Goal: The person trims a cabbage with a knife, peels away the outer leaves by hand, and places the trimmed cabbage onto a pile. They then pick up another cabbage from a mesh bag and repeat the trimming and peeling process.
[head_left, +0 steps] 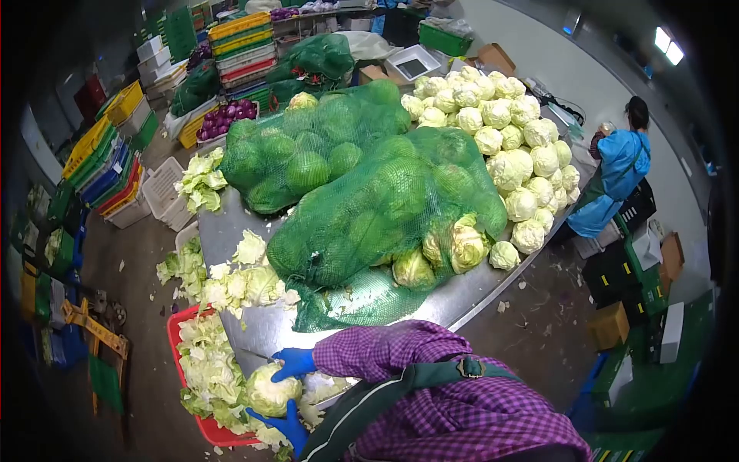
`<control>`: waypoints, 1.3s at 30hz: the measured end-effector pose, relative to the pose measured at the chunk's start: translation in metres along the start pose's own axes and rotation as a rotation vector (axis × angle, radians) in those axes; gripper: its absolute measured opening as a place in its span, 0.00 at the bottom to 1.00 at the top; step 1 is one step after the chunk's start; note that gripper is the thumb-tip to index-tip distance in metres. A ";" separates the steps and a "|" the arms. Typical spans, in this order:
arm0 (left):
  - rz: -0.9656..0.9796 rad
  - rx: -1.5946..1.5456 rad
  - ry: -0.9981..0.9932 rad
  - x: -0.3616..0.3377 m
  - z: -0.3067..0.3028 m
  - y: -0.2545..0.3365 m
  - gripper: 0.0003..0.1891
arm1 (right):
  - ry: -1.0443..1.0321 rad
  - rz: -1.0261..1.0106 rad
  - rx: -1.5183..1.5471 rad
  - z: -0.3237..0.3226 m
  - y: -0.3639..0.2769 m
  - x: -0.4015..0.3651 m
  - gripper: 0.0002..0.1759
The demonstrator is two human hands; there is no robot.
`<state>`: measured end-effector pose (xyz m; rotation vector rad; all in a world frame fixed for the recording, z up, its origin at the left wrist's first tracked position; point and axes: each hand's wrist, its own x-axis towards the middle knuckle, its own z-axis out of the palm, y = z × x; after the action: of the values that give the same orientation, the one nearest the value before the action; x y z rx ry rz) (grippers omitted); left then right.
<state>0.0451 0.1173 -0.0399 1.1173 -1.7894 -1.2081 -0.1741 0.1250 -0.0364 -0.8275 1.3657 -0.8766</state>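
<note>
A pale green cabbage [269,391] is held at the table's near left corner, beside a red crate [175,339] heaped with loose leaves [208,358]. My left hand [286,426], in a blue glove, supports the cabbage from below in the view, fingers spread against it. My right hand [295,363], also blue-gloved, is curled at its upper side and touches it. A thin, blade-like edge shows beside the right hand's fingers; what it grips is too small to tell. More torn leaves [246,285] lie on the metal table [262,335].
Green net sacks of cabbages [385,204] cover the table's middle. Trimmed cabbages [508,169] are piled at the right. Stacked crates [108,165] and a wooden stand [98,331] are at the left. Another person [616,181] in blue stands beyond the table's right side.
</note>
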 end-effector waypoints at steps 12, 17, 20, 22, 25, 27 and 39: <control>-0.310 -0.452 -0.047 0.044 -0.015 0.044 0.41 | 0.134 -0.235 -0.121 0.010 0.037 -0.003 0.33; -0.360 -0.601 -0.055 0.050 -0.023 0.007 0.41 | 0.206 -0.250 -0.160 0.026 -0.003 -0.027 0.40; -0.311 -0.557 -0.067 0.051 -0.023 -0.001 0.40 | 0.259 -0.209 -0.284 0.023 -0.007 -0.024 0.40; -0.351 -0.588 -0.034 0.047 -0.019 0.017 0.40 | 0.267 -0.250 -0.295 0.021 -0.008 -0.023 0.37; -0.373 -0.601 -0.054 0.048 -0.023 0.012 0.40 | 0.322 -0.248 -0.452 0.022 -0.015 -0.025 0.31; -0.403 -0.599 -0.047 0.048 -0.024 0.017 0.40 | 0.339 -0.247 -0.447 0.021 -0.014 -0.023 0.29; -0.272 -0.499 -0.154 0.042 -0.028 0.021 0.40 | 0.489 0.076 0.324 0.002 0.067 0.013 0.26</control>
<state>0.0482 0.0730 -0.0074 1.0064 -1.3495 -1.8234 -0.1689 0.1438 -0.1017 -0.3158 1.6028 -1.2532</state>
